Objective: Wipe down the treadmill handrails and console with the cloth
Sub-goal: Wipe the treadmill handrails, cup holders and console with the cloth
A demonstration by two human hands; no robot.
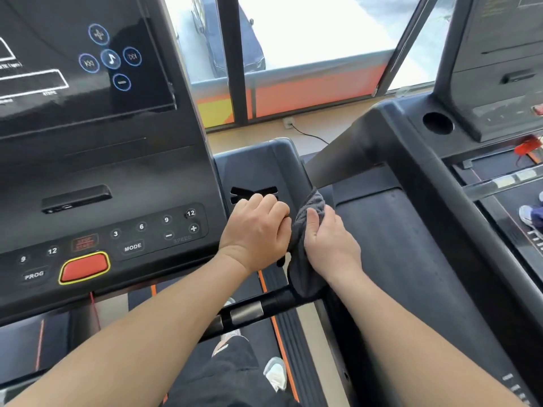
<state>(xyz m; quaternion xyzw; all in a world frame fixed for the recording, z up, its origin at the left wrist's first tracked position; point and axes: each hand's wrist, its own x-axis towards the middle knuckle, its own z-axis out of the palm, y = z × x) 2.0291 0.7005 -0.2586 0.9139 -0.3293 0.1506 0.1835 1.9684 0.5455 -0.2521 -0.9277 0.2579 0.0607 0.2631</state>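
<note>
The black treadmill console (97,177) fills the left, with a dark screen, numbered buttons and a red stop button (85,267). Its right tray (258,168) has a slotted holder. A dark grey cloth (305,248) is draped over the tray's right edge where the right handrail begins. My right hand (329,242) grips the cloth against that edge. My left hand (258,227) is curled beside it and holds the cloth's left edge. The front handlebar (252,311) with a metal sensor runs below my hands.
A second treadmill (440,183) stands close on the right, its handrail slanting past my right arm. Another person's shoe (529,218) shows on a machine at the far right. Windows (317,33) and an orange sill lie ahead. My own shoes (276,373) stand on the belt below.
</note>
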